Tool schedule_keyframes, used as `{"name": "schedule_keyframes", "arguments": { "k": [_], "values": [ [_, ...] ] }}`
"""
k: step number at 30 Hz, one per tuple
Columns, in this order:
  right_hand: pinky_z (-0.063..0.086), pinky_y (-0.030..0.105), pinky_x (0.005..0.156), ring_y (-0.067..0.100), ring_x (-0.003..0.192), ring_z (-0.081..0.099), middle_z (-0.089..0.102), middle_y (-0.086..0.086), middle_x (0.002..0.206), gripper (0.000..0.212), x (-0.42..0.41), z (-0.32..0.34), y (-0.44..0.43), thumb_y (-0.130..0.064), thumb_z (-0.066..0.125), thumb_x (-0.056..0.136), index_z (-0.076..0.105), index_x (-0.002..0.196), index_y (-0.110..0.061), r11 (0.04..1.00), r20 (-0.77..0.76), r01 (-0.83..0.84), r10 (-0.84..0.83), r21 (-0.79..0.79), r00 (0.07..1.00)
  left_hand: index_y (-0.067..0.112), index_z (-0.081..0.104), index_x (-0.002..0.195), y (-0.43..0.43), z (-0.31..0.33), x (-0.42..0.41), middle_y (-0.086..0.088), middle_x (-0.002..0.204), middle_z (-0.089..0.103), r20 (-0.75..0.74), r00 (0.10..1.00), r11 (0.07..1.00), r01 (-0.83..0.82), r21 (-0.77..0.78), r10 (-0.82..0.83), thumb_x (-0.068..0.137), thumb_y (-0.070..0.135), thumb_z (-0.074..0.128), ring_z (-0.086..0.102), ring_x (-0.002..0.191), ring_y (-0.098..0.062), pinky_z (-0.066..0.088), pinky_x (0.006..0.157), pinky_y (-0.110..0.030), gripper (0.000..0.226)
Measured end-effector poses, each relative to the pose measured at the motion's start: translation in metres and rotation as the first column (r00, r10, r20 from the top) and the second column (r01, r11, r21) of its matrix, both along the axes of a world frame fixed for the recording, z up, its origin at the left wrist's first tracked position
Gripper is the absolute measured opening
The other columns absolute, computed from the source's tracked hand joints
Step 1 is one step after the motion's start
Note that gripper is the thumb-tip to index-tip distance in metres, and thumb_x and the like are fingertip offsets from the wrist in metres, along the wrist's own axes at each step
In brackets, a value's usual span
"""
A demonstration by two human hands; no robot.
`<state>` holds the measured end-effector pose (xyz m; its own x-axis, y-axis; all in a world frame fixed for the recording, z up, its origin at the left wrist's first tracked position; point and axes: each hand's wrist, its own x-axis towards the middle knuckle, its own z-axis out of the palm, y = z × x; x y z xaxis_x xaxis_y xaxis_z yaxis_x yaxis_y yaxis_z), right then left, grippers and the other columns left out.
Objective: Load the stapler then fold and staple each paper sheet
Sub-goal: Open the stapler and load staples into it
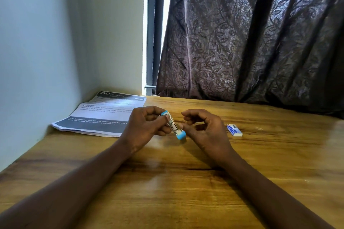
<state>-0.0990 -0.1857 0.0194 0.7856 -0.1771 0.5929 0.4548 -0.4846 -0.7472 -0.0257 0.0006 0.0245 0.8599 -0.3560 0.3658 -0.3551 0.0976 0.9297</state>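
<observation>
Above the wooden table (186, 182), the left hand (143, 128) grips the stapler (174, 125), its long axis slanting toward the right hand (202, 126), whose pinched fingertips touch its near end; the staple box (234, 130) lies just right.

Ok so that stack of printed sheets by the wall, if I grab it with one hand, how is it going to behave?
The stack of printed sheets will probably flop, since it looks like thin loose paper with edges fanned at the near corner. Sheets may slide apart; no clip or staple is visible. Lying flat on the wooden table, its edge could be hard to pinch.
</observation>
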Motion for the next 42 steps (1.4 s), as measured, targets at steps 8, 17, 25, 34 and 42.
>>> {"name": "schedule_keyframes", "arguments": {
  "k": [8, 17, 25, 34, 42],
  "values": [
    [0.056, 0.029, 0.090, 0.017, 0.111, 0.070, 0.076, 0.003, 0.118, 0.055, -0.002, 0.003, -0.006, -0.005, 0.043, 0.077, 0.070, 0.125, -0.013, 0.934, -0.225, -0.325, 0.351, 0.146, 0.909, -0.001, 0.069, 0.105, 0.005, 0.002, 0.006, -0.020, 0.089, 0.078, -0.164, 0.985, 0.997, 0.033, -0.076, -0.045, 0.094, 0.009, 0.067, 0.077, 0.075, -0.023, 0.064, 0.067, -0.029, 0.015],
    [0.062, 0.033, 0.073, 0.025, 0.084, 0.072, 0.071, 0.022, 0.119, 0.044, 0.001, 0.005, -0.010, -0.001, 0.046, 0.083, 0.069, 0.121, -0.005, 0.840, -0.173, -0.289, 0.404, 0.459, 0.898, 0.003, 0.066, 0.103, 0.007, 0.003, 0.011, -0.013, 0.089, 0.079, -0.193, 0.981, 0.985, -0.033, -0.170, 0.000, 0.096, 0.005, 0.064, 0.078, 0.078, -0.021, 0.064, 0.068, -0.028, 0.008],
    [0.051, 0.021, 0.063, 0.007, 0.065, 0.051, 0.075, -0.007, 0.114, 0.050, 0.000, -0.001, -0.003, -0.021, 0.086, 0.079, 0.070, 0.127, -0.026, 0.995, -0.188, -0.097, 0.102, 0.037, 0.977, 0.000, 0.067, 0.106, 0.006, -0.001, 0.010, -0.021, 0.103, 0.076, -0.228, 0.968, 0.991, 0.085, -0.106, -0.108, 0.093, 0.006, 0.066, 0.077, 0.093, -0.027, 0.065, 0.078, -0.039, 0.015],
    [0.054, 0.030, 0.077, 0.010, 0.085, 0.064, 0.074, -0.006, 0.096, 0.032, 0.002, -0.004, -0.010, -0.028, 0.086, 0.078, 0.077, 0.109, -0.025, 0.993, -0.295, 0.008, -0.043, -0.120, 0.954, 0.006, 0.066, 0.122, 0.014, -0.002, 0.012, -0.022, 0.118, 0.071, -0.110, 0.946, 0.949, 0.311, 0.051, -0.304, 0.085, -0.005, 0.067, 0.070, 0.108, -0.034, 0.059, 0.095, -0.046, 0.039],
    [0.045, 0.010, 0.069, -0.003, 0.081, 0.064, 0.071, -0.012, 0.089, 0.032, 0.004, -0.004, -0.017, -0.030, 0.089, 0.075, 0.077, 0.104, -0.024, 0.961, -0.242, 0.074, -0.141, -0.266, 0.960, 0.021, 0.070, 0.120, 0.010, -0.006, 0.012, -0.008, 0.110, 0.072, 0.115, 0.981, 0.932, 0.110, 0.345, -0.158, 0.076, 0.004, 0.086, 0.077, 0.086, -0.024, 0.063, 0.083, -0.038, 0.050]
  ]
}}
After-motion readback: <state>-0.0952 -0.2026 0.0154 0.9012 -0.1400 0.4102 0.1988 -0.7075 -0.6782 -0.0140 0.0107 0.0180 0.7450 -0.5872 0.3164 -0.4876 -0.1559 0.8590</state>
